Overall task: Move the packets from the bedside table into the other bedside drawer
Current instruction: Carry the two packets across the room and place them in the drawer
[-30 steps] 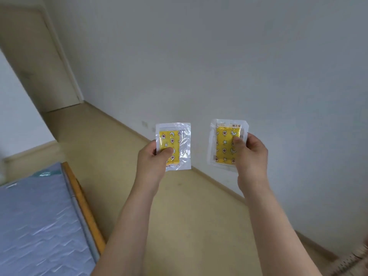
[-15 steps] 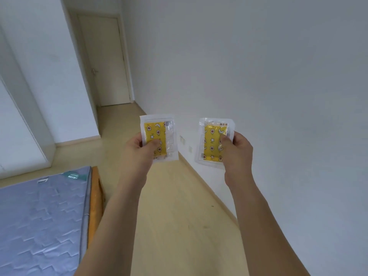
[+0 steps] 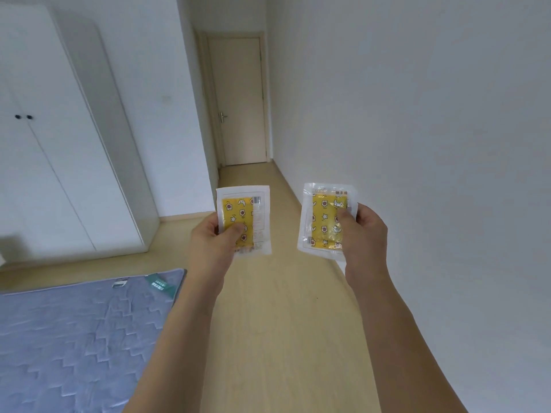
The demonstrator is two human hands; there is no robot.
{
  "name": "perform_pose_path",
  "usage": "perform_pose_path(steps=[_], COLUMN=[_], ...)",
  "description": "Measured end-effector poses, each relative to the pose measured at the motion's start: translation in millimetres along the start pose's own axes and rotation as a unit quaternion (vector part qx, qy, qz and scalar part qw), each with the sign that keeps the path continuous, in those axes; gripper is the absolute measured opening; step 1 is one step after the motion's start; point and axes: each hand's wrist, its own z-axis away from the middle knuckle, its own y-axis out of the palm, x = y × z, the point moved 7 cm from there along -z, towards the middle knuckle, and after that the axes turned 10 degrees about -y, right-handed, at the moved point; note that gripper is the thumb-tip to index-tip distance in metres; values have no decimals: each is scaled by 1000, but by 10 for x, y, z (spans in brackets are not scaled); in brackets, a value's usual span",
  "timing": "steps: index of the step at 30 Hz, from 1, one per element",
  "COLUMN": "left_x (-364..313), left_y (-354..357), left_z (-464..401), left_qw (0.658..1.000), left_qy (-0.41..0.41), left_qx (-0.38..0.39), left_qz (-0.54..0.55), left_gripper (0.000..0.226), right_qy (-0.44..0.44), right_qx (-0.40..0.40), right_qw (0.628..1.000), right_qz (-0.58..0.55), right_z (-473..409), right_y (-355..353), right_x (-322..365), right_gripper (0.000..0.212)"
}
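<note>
Packets of clear plastic with yellow patterned inserts are held up in the air, one in each hand, well apart from each other. The left hand [image 3: 213,244] pinches the left clear-and-yellow packet [image 3: 244,219] with its thumb across the front; the right hand [image 3: 362,234] grips the right clear-and-yellow packet [image 3: 325,219] the same way. Since half a second ago the view has swung left: the cream wooden door [image 3: 238,99] now stands straight ahead, the white wardrobe [image 3: 59,144] has come into view, and the grey quilted mattress [image 3: 74,338] fills more of the lower left above the pale wooden floor [image 3: 283,323].
</note>
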Motion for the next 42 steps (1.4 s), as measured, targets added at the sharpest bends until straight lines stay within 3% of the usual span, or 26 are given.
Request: perform_pose_path(steps=[8,16,27,34,42], left_x=[-394,-20,-237,-17,135], left_y=[348,324,-38,-61,-652], left_z=[-1750,-3445,-6390,-8080,-10029], left_qw=[997,993,986,988,972], left_qy=[29,-10,37,9,8], left_qx=[-65,-119,-158,-157,-235], left_qz=[9,16,33,13,-19], left_gripper=[24,24,23,23,20], right_qy=[-5,20,-2,34,33], right_qx=[81,142,193,210,300], right_qw=[996,988,980,975,948], right_qz=[-45,-55,-54,-68,-98], right_z=[-1811,-2962,-4808,-5716,-6662], right_y=[1133,2474,4965,6270,8500], right_x=[-443,-1213,-1943,-2729,-3664], right_gripper=[18,26,28,27,14])
